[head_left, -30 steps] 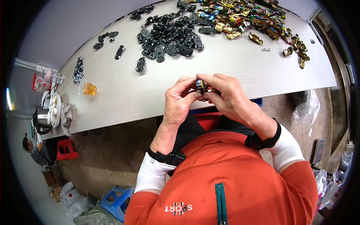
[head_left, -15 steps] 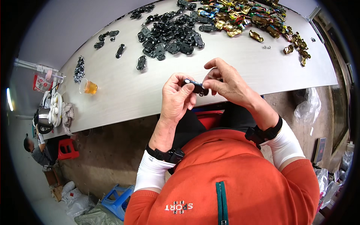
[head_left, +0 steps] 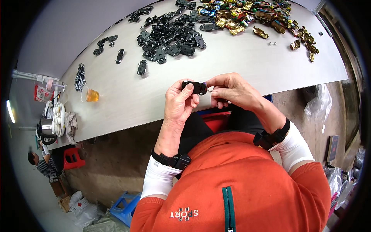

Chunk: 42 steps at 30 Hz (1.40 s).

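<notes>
My left hand (head_left: 179, 102) grips a small black toy car chassis (head_left: 199, 88) between thumb and fingers, above the table's front edge. At the chassis's right end is my right hand (head_left: 234, 91), its thumb and forefinger pinched together. A tiny light-coloured bit shows at those fingertips, too small to name. Beyond my hands lies a big pile of black toy car chassis (head_left: 160, 55). Several gold and coloured toy car bodies (head_left: 259, 33) are heaped to its right. A small wheel axle (head_left: 273, 43) lies alone in front of the gold ones.
On the table's left stand a cup of amber drink (head_left: 92, 95), a heap of small wheel parts (head_left: 80, 78), a white tray (head_left: 58, 118) and a grey cloth (head_left: 71, 124). A person (head_left: 44, 164) sits far left by a red stool (head_left: 73, 157). A blue stool (head_left: 125, 208) stands lower left.
My right hand has come down and its raised forefinger has lowered to the chassis end. The chassis has turned, with more of its flat face showing.
</notes>
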{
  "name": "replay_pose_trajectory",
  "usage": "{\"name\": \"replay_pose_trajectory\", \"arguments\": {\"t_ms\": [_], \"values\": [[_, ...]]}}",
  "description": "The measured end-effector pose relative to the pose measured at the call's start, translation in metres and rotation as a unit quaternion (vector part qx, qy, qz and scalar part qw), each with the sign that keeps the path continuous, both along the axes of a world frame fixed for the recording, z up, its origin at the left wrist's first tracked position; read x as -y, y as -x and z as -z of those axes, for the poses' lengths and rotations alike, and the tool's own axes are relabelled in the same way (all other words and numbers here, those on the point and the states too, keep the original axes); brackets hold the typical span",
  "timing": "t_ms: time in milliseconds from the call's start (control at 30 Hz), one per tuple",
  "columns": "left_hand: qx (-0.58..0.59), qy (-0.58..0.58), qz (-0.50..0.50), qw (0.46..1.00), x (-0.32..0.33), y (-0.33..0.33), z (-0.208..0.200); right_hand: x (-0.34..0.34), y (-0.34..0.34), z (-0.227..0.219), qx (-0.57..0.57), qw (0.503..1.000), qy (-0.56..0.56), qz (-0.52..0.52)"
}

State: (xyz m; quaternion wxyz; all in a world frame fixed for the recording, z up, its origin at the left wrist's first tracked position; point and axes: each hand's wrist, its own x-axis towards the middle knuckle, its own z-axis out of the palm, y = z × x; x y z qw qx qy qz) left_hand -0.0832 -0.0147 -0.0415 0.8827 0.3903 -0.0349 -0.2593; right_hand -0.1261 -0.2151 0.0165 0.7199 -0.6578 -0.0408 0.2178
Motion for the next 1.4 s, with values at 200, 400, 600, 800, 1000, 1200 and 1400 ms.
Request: {"name": "replay_pose_trajectory", "arguments": {"t_ms": [200,400,600,800,1000,1200,1400], "values": [[0.025,-0.033,-0.033,0.999,0.006,0.002,-0.004,-0.004,-0.002,0.004,-0.009,1.0,0.003,0.023],[0.09,-0.103,-0.103,0.985,0.021,0.009,-0.016,-0.006,-0.008,0.027,0.103,0.984,0.125,0.069],[0.047,-0.093,-0.179,0.978,0.027,0.005,-0.015,-0.013,-0.009,0.024,0.047,0.996,0.015,0.073],[0.034,-0.067,-0.136,0.988,0.02,0.002,-0.01,-0.006,-0.004,0.025,-0.006,0.999,-0.024,-0.021],[0.059,-0.193,-0.006,0.979,-0.003,0.006,-0.025,0.024,-0.01,0.01,0.0,1.0,0.023,0.001],[0.108,-0.213,0.065,0.969,-0.008,0.013,-0.022,0.017,-0.014,0.003,-0.004,0.998,0.001,-0.069],[0.086,-0.207,0.122,0.967,-0.007,0.014,-0.025,0.016,-0.009,0.002,-0.039,0.994,-0.012,-0.103]]}}
